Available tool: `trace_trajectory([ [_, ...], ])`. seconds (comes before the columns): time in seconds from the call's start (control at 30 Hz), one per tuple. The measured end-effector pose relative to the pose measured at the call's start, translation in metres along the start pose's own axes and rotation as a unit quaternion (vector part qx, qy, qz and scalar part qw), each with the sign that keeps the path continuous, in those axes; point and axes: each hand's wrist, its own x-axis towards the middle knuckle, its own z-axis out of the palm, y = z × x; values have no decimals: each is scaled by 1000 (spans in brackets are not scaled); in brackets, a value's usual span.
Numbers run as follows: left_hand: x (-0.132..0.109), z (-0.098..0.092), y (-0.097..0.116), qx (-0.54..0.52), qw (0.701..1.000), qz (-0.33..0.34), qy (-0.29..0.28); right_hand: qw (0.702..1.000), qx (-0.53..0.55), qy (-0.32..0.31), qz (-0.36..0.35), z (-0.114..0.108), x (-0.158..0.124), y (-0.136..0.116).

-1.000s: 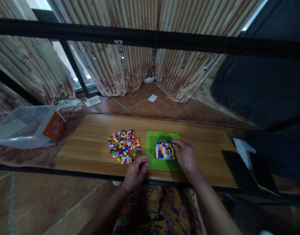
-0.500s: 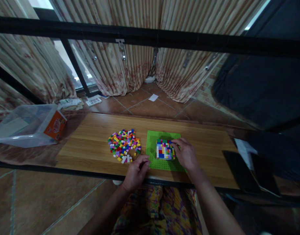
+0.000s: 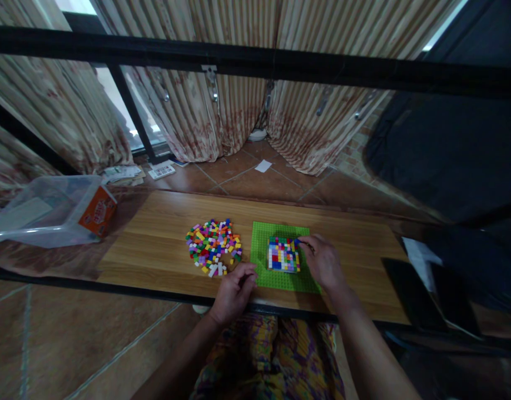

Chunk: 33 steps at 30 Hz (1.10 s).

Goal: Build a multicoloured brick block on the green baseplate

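Observation:
A block of many-coloured toy bricks (image 3: 283, 256) stands on the green baseplate (image 3: 261, 233). At its far right corner is my right hand (image 3: 324, 261), thumb and forefinger pinched on a small blue brick (image 3: 297, 242); whether that brick touches the block I cannot tell. My left hand (image 3: 235, 291) rests by the baseplate's near left edge, fingers curled in towards the thumb. What it holds, if anything, is hidden. Left of the baseplate lies a loose pile of small coloured bricks (image 3: 211, 241), with white ones at its near side.
The wooden tabletop (image 3: 347, 244) carries all this. A clear plastic box (image 3: 63, 222) with an orange label stands at the left. Dark flat objects (image 3: 409, 289) and white paper (image 3: 420, 258) lie at the right. A black rail (image 3: 255, 64) crosses before the curtains.
My right hand has shifted slightly right from the block's corner, and the blue brick at its fingertips shows more clearly. My left hand has stayed nearly still. The view has shifted a little.

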Motion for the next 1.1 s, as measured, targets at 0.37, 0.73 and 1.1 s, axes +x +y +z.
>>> trace_trajectory([
  [0.37,0,0,-1,-2,1000,1,2,995,-24,-76,-52,-2,16,8],
  [0.73,0,0,-2,6,1000,10,2,990,-30,-120,-63,-7,23,8],
  [1.1,0,0,-1,17,1000,16,2,993,54,-63,87,-5,11,9],
])
